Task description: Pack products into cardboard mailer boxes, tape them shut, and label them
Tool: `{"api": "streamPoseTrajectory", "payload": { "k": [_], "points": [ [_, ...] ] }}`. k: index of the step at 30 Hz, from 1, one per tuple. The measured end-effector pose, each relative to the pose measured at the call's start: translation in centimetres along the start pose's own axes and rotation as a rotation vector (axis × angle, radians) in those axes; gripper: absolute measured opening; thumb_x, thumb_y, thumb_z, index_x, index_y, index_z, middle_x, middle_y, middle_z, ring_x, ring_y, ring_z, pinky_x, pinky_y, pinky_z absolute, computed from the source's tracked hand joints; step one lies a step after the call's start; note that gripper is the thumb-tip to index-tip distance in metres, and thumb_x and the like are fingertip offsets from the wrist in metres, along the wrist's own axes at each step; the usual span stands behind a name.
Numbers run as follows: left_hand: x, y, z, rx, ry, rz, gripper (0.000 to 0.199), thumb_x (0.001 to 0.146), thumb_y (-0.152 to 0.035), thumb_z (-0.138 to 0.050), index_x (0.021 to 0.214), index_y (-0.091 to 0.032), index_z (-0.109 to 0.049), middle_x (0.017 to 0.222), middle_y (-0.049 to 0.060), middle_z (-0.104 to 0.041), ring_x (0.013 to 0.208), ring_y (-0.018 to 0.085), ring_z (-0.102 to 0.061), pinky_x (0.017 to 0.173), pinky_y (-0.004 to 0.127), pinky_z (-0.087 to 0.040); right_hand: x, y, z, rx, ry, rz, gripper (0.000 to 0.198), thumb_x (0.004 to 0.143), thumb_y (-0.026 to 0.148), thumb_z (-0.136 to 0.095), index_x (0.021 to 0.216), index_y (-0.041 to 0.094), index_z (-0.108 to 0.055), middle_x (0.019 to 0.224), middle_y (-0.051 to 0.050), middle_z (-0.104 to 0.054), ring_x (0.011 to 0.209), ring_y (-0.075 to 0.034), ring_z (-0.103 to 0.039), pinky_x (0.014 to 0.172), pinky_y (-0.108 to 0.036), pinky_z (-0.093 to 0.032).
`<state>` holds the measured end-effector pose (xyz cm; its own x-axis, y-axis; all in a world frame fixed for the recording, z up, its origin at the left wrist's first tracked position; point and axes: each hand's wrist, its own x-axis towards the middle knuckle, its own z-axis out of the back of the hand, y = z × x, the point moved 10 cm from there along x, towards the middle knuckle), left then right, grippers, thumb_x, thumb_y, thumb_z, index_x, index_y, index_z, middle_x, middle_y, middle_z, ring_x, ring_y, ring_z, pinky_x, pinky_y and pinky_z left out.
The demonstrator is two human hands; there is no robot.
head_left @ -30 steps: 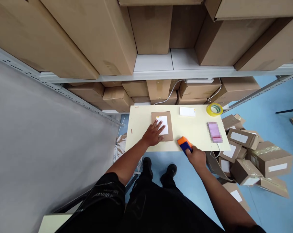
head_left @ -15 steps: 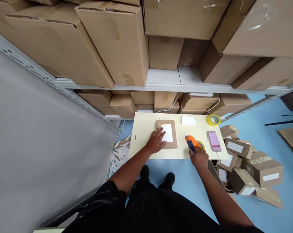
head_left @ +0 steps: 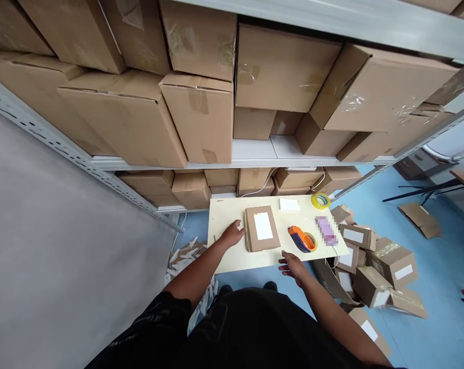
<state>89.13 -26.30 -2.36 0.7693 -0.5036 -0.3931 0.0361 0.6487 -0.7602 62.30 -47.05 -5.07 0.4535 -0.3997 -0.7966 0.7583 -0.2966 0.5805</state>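
The left hand point(head_left: 232, 234) reaches forward with its fingers loosely spread, tips touching the left edge of the flat cardboard parcel point(head_left: 261, 228) that lies mid-way across the pale surface point(head_left: 232, 259). The right hand point(head_left: 291, 265) hovers open and empty at the near edge, fingers wide, just short of the orange tape dispenser point(head_left: 301, 239) (which sits alone, beside the parcel). Bare board shows along the front and left; small boxes point(head_left: 374, 256) crowd the floor off the right edge

The right hand point(head_left: 291, 265) is letting go of the tape dispenser point(head_left: 301, 239) — the left hand point(head_left: 232, 236) is sliding off the parcel point(head_left: 259, 228).
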Motion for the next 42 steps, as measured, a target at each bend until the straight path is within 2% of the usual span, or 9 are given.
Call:
{"api": "streamPoseTrajectory", "payload": {
  "k": [6, 12, 15, 19, 26, 30, 35, 38, 42],
  "points": [
    [6.0, -4.1, 1.5, 0.102, -0.069, -0.044, 0.078, 0.091, -0.054, -0.058, 0.157, -0.018, -0.037, 0.163, 0.021, -0.038, 0.145, 0.035, -0.047, 0.113, 0.045, -0.042, 2.4, 1.4, -1.8, 0.189, 0.203, -0.152, 0.052, 0.094, 0.067, -0.054, 0.117, 0.021, -0.051, 0.107, -0.011, -0.069, 0.073, -0.020, -0.071, 0.067, -0.035, -0.057],
    [7.5, -4.5, -0.3, 0.195, -0.059, 0.025, 0.068, 0.091, -0.047, -0.059, 0.150, -0.018, -0.046, 0.158, 0.021, -0.046, 0.141, 0.034, -0.052, 0.111, 0.045, -0.043, 4.7, 2.1, -4.3, 0.186, 0.460, -0.272, 0.061, 0.094, 0.075, -0.044, 0.117, 0.019, -0.051, 0.110, -0.015, -0.069, 0.086, -0.026, -0.075, 0.076, -0.042, -0.060],
    [6.2, -3.9, -0.3, 0.195, -0.106, 0.107, 0.060, 0.091, -0.044, -0.058, 0.144, -0.016, -0.051, 0.151, 0.023, -0.053, 0.132, 0.035, -0.059, 0.105, 0.047, -0.047, 5.6, 2.6, -4.4, 0.132, 0.490, -0.269, 0.056, 0.097, 0.070, -0.043, 0.113, 0.018, -0.054, 0.099, -0.012, -0.068, 0.083, -0.025, -0.074, 0.079, -0.041, -0.060],
    [2.8, -4.5, 0.2, 0.165, -0.202, 0.138, 0.051, 0.096, -0.040, -0.052, 0.142, -0.017, -0.051, 0.148, 0.017, -0.056, 0.129, 0.029, -0.060, 0.107, 0.042, -0.047, 6.6, 3.5, -3.6, 0.076, 0.525, -0.221, 0.043, 0.097, 0.061, -0.046, 0.108, 0.020, -0.057, 0.089, -0.008, -0.066, 0.076, -0.022, -0.072, 0.076, -0.037, -0.060],
    [-4.9, -9.6, 0.6, 0.034, -0.485, -0.133, 0.050, 0.094, -0.027, -0.054, 0.144, -0.023, -0.051, 0.157, 0.012, -0.045, 0.149, 0.025, -0.041, 0.124, 0.045, -0.034, 7.7, 6.2, -2.4, 0.084, 0.620, -0.065, 0.030, 0.092, 0.043, -0.047, 0.114, 0.027, -0.059, 0.102, -0.005, -0.068, 0.084, -0.019, -0.068, 0.080, -0.036, -0.058],
    [-8.2, -10.7, -0.9, -0.022, -0.492, -0.176, 0.046, 0.098, -0.032, -0.053, 0.144, -0.026, -0.051, 0.163, 0.012, -0.037, 0.150, 0.027, -0.038, 0.116, 0.047, -0.046, 7.8, 7.5, -1.4, -0.041, 0.600, 0.049, 0.040, 0.091, 0.039, -0.046, 0.128, 0.029, -0.058, 0.106, -0.007, -0.070, 0.097, -0.023, -0.067, 0.081, -0.035, -0.055],
    [-11.5, -11.8, -3.1, 0.000, -0.452, -0.262, 0.045, 0.100, -0.032, -0.051, 0.145, -0.028, -0.051, 0.164, 0.010, -0.036, 0.151, 0.027, -0.037, 0.116, 0.047, -0.047, 7.3, 7.8, -0.7, -0.229, 0.596, 0.125, 0.039, 0.090, 0.045, -0.045, 0.121, 0.029, -0.064, 0.097, -0.008, -0.073, 0.092, -0.024, -0.070, 0.079, -0.034, -0.054],
    [-12.2, -12.3, -4.1, 0.052, -0.391, -0.314, 0.046, 0.101, -0.032, -0.050, 0.147, -0.029, -0.050, 0.166, 0.009, -0.033, 0.153, 0.026, -0.036, 0.120, 0.048, -0.043, 7.2, 7.3, -0.5, -0.241, 0.564, 0.120, 0.038, 0.090, 0.049, -0.047, 0.116, 0.029, -0.065, 0.095, -0.008, -0.074, 0.088, -0.024, -0.070, 0.079, -0.035, -0.055],
    [-11.5, -12.2, -3.7, 0.075, -0.370, -0.314, 0.047, 0.102, -0.034, -0.050, 0.149, -0.029, -0.048, 0.167, 0.008, -0.032, 0.153, 0.026, -0.035, 0.121, 0.049, -0.043, 7.6, 6.6, -0.4, -0.172, 0.501, 0.112, 0.038, 0.088, 0.049, -0.049, 0.114, 0.027, -0.066, 0.099, -0.009, -0.074, 0.086, -0.024, -0.071, 0.078, -0.036, -0.056]
  ]
}}
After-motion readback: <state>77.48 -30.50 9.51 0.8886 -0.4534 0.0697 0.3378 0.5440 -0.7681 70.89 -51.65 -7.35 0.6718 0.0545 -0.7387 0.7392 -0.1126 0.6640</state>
